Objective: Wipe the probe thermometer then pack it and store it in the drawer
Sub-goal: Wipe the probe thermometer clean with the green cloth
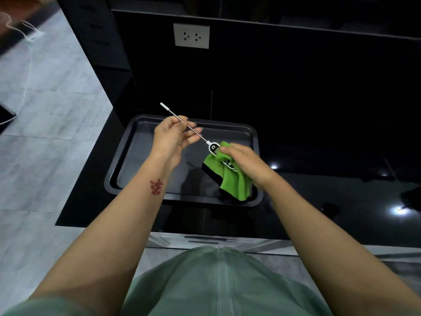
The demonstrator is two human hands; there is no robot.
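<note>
The probe thermometer [193,130] is a thin metal rod with a white tip cap at the upper left and a white and black head at the lower right. My left hand [173,140] pinches the rod near its middle and holds it above a dark tray [127,156]. My right hand [243,160] grips a green cloth with a black edge [227,176] and presses it around the thermometer's head. Most of the head is covered by the cloth and my fingers. The cloth hangs down over the tray's right end.
The tray sits on a glossy black counter [319,201] with a black back wall and a white double socket [191,35]. A drawer front [205,239] shows below the counter's front edge. Grey floor tiles and a white cable [27,71] lie to the left.
</note>
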